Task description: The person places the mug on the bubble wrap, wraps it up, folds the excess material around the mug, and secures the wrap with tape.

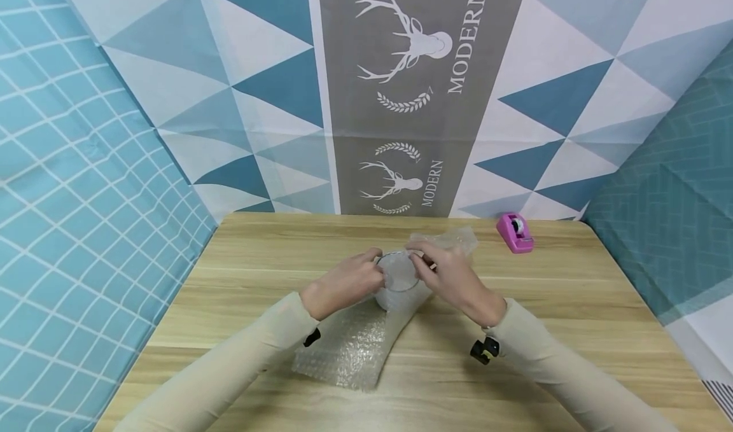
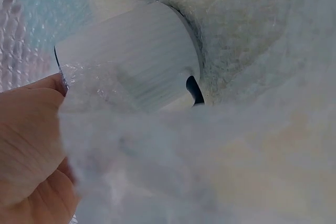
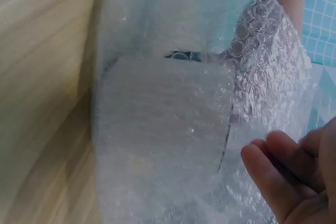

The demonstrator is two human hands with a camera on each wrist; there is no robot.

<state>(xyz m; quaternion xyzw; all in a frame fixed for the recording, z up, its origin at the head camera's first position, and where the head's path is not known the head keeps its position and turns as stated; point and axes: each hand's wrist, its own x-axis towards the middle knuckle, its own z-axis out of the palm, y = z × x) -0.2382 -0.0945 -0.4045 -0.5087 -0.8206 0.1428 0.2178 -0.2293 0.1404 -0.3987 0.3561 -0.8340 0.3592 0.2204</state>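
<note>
A white cup (image 2: 131, 51) with a thin dark rim stands on the table, loosely wrapped in clear bubble wrap (image 1: 352, 349). Its round mouth faces up in the head view, and a small dark curved patch shows on its side in the left wrist view. My left hand (image 1: 349, 282) grips the cup's rim from the left, its fingertips partly hidden. On the other side, my right hand (image 1: 449, 276) pinches the bubble wrap between thumb and fingers beside the rim. In the right wrist view, the bubble wrap covers the cup's wall and the curled fingers (image 3: 265, 171) are at its upper edge.
A pink tape dispenser (image 1: 515, 233) stands at the back right of the wooden table (image 1: 258, 254). One tail of bubble wrap lies toward the front, another stretches to the back right. Patterned cloth walls (image 1: 275, 101) close off the back and sides.
</note>
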